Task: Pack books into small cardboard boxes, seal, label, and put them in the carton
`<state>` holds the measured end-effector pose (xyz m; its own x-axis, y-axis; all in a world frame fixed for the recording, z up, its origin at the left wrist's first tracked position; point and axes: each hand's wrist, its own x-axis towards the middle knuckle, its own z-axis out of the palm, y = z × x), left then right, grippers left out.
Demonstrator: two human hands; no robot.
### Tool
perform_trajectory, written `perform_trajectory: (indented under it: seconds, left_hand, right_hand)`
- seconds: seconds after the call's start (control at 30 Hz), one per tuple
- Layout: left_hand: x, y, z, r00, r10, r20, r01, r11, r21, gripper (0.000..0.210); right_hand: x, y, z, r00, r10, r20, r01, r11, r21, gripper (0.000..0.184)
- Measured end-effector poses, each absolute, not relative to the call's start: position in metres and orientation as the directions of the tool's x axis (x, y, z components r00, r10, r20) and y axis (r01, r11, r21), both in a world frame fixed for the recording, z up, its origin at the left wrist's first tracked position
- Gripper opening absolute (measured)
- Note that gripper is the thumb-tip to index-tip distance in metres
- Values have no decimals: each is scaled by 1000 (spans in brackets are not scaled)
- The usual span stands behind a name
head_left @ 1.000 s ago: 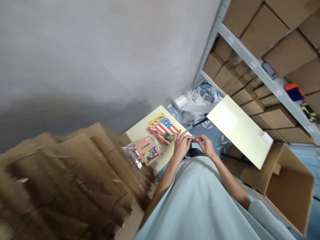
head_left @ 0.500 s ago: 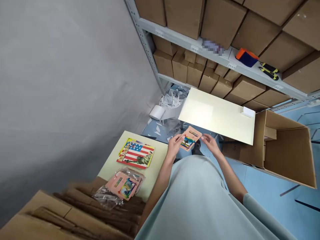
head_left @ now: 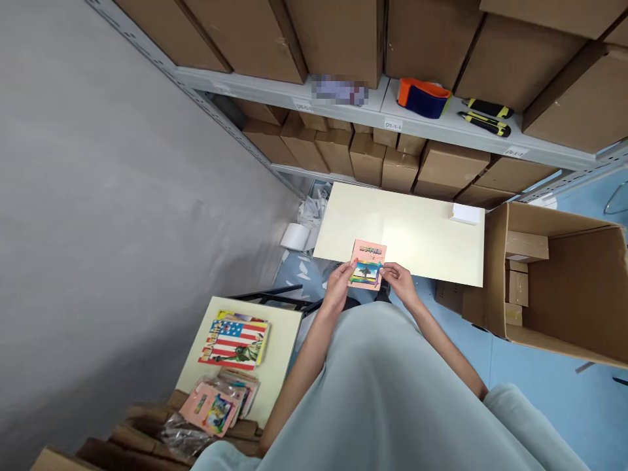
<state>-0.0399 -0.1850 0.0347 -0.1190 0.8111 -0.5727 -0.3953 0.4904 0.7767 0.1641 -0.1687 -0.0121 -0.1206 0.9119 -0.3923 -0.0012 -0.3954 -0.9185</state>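
A thin pink booklet (head_left: 367,252) with a tree picture on its cover is held upright between both hands, above the near edge of the long cream table (head_left: 407,242). My left hand (head_left: 339,284) pinches its left side with the thumb on the cover. At its lower right side, my right hand (head_left: 398,280) grips the edge with closed fingers. On the small cream table (head_left: 272,340) to the left lies a stack topped by a flag-and-statue book (head_left: 235,343). Below that, more pink booklets (head_left: 209,407) rest partly in clear plastic wrap (head_left: 184,433).
A white box (head_left: 465,214) stands on the long table's far right. An open carton (head_left: 569,294) with small boxes inside is at right. Shelves (head_left: 353,108) of cartons hold utility knives (head_left: 485,123) and an orange-and-blue strap roll (head_left: 424,98). A paper roll (head_left: 295,237) lies by the wall.
My right hand has closed onto the booklet's right edge, where it was just beside it. The booklet has turned more upright. The view has swung to the right.
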Motion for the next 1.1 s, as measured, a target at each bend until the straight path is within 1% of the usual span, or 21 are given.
perform_trajectory:
  seconds: [0.23,0.47,0.67,0.8,0.9,1.0,1.1]
  left_hand:
    - [-35,-157,31,-61,824,-563,-234,536,811,57]
    - [-39,-114,37,61,835,-547,-199,547,813,56]
    - [-52,-84,42,141,852,-504,-156,522,838,57]
    - [-64,-72,36,168,856,-490,-149,513,845,58]
    - [-73,-67,29,154,865,-478,-145,498,855,56]
    - [-81,-63,24,149,868,-473,-156,493,856,55]
    - [-84,-61,24,187,850,-493,-187,523,832,56]
  right_hand:
    - [185,-152,-7,-51,919,-392,-64,-394,-917,51]
    - [190,-131,10,52,927,-371,-50,-369,-928,50]
    - [182,-112,27,122,916,-383,-24,-383,-923,52]
    - [169,-104,30,132,915,-380,-21,-381,-924,52]
    - [157,-99,28,145,917,-372,-22,-373,-928,50]
    - [146,-96,28,152,921,-360,8,-365,-931,48]
    - [136,-96,34,225,926,-302,130,-335,-933,47]
